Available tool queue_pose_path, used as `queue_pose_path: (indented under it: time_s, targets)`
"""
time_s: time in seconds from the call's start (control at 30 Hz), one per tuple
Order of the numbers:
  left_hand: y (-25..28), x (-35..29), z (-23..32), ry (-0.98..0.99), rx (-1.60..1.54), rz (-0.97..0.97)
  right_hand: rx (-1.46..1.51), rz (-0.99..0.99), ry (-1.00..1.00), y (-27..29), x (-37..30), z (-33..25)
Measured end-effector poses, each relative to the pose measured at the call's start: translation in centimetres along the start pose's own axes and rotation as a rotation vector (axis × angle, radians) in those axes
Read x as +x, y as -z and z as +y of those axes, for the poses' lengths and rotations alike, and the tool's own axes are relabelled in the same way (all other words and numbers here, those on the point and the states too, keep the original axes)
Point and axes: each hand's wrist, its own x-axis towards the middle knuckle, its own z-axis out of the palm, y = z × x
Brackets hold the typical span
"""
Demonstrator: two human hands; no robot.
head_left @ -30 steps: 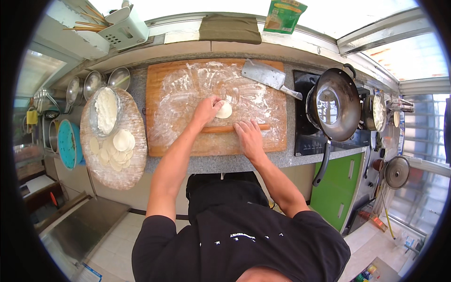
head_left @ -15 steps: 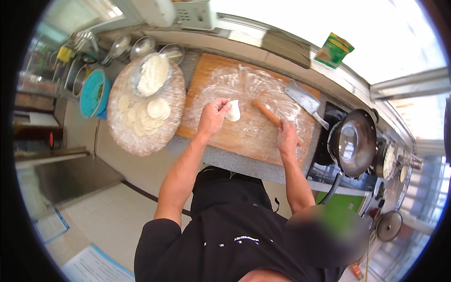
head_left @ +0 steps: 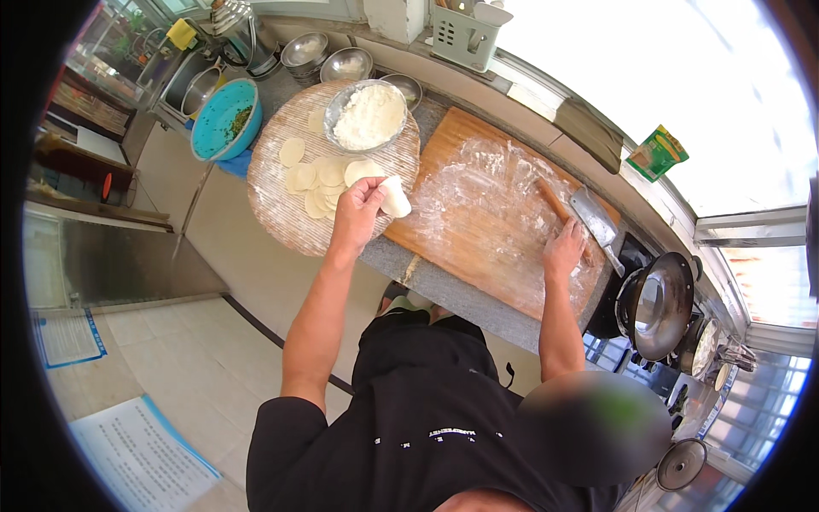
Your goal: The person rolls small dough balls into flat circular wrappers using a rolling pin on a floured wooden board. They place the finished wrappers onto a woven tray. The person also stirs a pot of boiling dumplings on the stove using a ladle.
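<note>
Pinched by its edge in my left hand (head_left: 358, 213) is a thin, pale round dough wrapper (head_left: 394, 198), drooping over the right edge of a round floured board (head_left: 277, 209). Several flat wrappers (head_left: 322, 181) lie overlapping on that board, just left of the hand. My right hand (head_left: 563, 249) is closed over the lower part of a wooden rolling pin (head_left: 554, 201), which lies slanted on the floured rectangular wooden board (head_left: 478, 247). A metal dough scraper (head_left: 595, 220) lies just right of the pin.
A steel bowl of flour (head_left: 369, 118) stands on the round board. Beyond its left edge is a blue basin (head_left: 223, 128) holding chopped green filling. A dark wok (head_left: 661, 303) sits on the stove at right. A green packet (head_left: 657, 154) stands on the window sill.
My left hand has carried the wrapper leftward from the rectangular board to the round board's edge. My right hand stays with the rolling pin, which now lies closer to the scraper. The view has shifted.
</note>
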Motion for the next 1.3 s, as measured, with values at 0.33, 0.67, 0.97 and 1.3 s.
queue_pose_path:
  time_s: [0.33,0.67,0.97,1.3]
  targets:
    - [7.4,3.1,0.2,-0.295,0.693,0.353,-0.017,0.047,-0.082,0.8,-3.3,-2.9]
    - [8.8,2.1,-1.2,-0.234,0.475,0.112,0.208,0.081,-0.198,3.3,-13.3,-5.9]
    - [2.3,0.6,-1.4,-0.306,0.428,-0.275,0.339,0.220,-0.386,9.5,-23.7,-7.1]
    - [-7.0,-5.5,-2.8,-0.245,0.413,-0.589,0.668,0.509,-0.538,17.6,-32.2,-4.4]
